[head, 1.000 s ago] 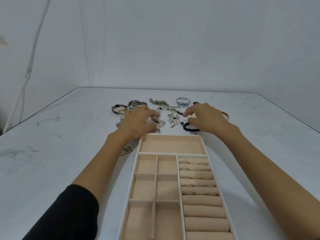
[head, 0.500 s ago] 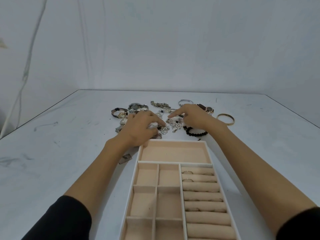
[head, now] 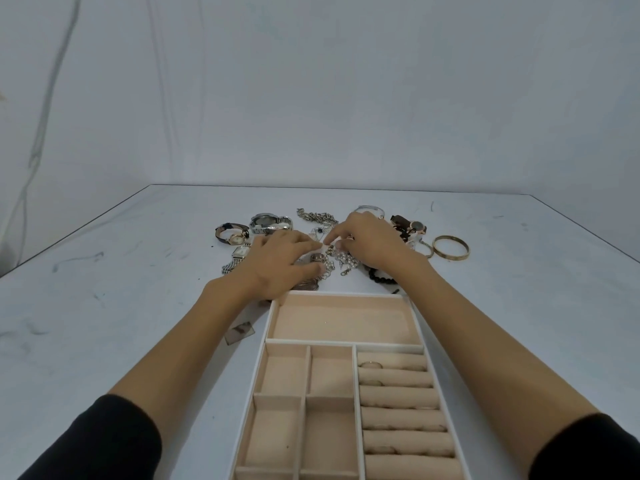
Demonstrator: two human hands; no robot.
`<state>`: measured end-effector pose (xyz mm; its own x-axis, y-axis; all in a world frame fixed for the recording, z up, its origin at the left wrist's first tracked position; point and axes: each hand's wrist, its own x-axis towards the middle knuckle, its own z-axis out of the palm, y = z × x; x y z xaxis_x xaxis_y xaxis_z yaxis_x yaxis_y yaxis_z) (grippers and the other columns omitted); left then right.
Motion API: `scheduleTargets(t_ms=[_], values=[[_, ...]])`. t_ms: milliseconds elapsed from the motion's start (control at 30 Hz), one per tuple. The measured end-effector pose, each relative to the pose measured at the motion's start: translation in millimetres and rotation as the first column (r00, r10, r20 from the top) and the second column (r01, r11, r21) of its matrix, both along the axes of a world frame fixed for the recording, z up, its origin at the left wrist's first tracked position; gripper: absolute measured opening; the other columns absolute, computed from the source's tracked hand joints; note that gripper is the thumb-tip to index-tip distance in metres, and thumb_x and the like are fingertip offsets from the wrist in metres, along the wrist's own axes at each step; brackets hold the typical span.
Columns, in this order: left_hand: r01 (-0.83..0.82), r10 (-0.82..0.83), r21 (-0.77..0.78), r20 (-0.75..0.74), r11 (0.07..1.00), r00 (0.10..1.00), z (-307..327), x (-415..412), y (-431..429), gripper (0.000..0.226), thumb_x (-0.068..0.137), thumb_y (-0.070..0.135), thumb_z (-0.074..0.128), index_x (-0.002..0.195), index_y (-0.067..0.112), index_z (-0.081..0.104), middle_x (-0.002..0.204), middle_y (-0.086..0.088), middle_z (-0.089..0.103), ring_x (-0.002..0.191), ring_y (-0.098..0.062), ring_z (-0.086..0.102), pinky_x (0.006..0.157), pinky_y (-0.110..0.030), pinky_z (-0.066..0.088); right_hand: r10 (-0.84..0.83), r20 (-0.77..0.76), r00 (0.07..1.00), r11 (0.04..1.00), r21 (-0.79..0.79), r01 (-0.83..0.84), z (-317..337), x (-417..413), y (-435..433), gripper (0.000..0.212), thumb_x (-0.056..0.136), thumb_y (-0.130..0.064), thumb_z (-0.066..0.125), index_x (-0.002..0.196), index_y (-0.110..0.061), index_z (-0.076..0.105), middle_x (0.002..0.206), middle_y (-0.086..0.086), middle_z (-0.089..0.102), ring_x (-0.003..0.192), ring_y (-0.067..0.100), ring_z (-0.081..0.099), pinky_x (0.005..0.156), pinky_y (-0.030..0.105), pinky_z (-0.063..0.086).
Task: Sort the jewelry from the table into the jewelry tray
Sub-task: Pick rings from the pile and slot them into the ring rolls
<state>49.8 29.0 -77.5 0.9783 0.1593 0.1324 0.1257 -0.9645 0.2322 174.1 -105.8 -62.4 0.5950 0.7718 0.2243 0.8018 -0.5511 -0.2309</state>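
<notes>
Pale grey wall (head: 311,81) rose behind a scuffed white table (head: 104,289), and on the table's near middle lay the jewelry tray (head: 271,317), its wide far compartment and the small square ones bare, with a few rings (head: 370,364) tucked between the padded rolls on its right side. Just beyond the tray's far edge the loose pieces were scattered: a tangle of silver chains (head: 341,259) in the middle, a black bead bracelet (head: 379,275) to its right, a gold bangle (head: 451,247) further right, a brown-strapped watch (head: 410,225) behind that, and a silver watch (head: 268,223), a dark-strapped watch (head: 232,233) and a square-faced watch (head: 239,252) off to the left. The left hand (head: 280,265) lay palm down over the left part of the tangle, fingers bent and thumb touching the chains. The right hand (head: 370,242) sat over the right part, its curled fingertips meeting the chains close to the left hand's. Whether either hand actually gripped a chain could not be told. Black sleeves (head: 104,441) covered both upper forearms, and a small square piece (head: 239,331) lay beside the tray's left rim.
</notes>
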Motion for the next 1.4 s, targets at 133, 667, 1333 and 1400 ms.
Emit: scheduleTargets(t_ms=[133, 667, 1333, 1400], values=[[-0.088, 0.080, 0.042, 0.164, 0.995, 0.983, -4.6, 0.5, 11.3, 0.044, 0.099, 0.037, 0.033, 0.139, 0.024, 0.045, 0.141, 0.003, 0.044, 0.134, -0.018, 0.033, 0.106, -0.041, 0.022, 0.009, -0.037, 0.999, 1.000, -0.011, -0.009, 2.8, 2.2, -1.3, 0.014, 0.092, -0.021, 0.060, 0.101, -0.026, 0.069, 0.108, 0.003, 0.061, 0.099, 0.019, 0.052, 0.074, 0.030, 0.039], [-0.003, 0.058, -0.142, 0.380, 0.990, 0.923, -5.8, 14.4, 3.0, 0.040, 0.093, 0.050, 0.043, 0.119, 0.028, 0.065, 0.117, 0.011, 0.067, 0.117, -0.014, 0.055, 0.101, -0.050, 0.036, 0.143, -0.403, 0.904, 0.951, 0.310, -0.012, 16.4, 2.9, -1.4, 0.006, 0.087, -0.010, 0.064, 0.083, -0.014, 0.063, 0.081, 0.001, 0.058, 0.069, 0.011, 0.049, 0.062, 0.021, 0.041], [-0.021, 0.141, -0.257, 0.456, 0.966, 0.879, -16.0, 15.5, 3.7, 0.013, 0.088, 0.033, 0.063, 0.075, 0.036, 0.061, 0.069, 0.028, 0.053, 0.084, -0.005, 0.056, 0.096, -0.049, 0.041, 0.006, -0.240, 0.971, 0.998, -0.067, -0.022, 21.5, 6.2, -15.6, 0.017, 0.079, -0.001, 0.069, 0.089, -0.014, 0.073, 0.083, 0.003, 0.069, 0.067, 0.007, 0.059, 0.077, 0.030, 0.051], [-0.025, 0.137, -0.248, 0.449, 0.969, 0.883, -16.4, 15.7, 4.1, 0.013, 0.088, 0.033, 0.064, 0.076, 0.036, 0.062, 0.069, 0.027, 0.054, 0.084, -0.005, 0.056, 0.097, -0.049, 0.041, -0.013, -0.212, 0.977, 0.993, -0.113, -0.012, 20.9, 5.0, -14.4, 0.017, 0.081, -0.002, 0.067, 0.092, -0.013, 0.070, 0.084, 0.000, 0.065, 0.077, 0.013, 0.060, 0.080, 0.032, 0.050]])
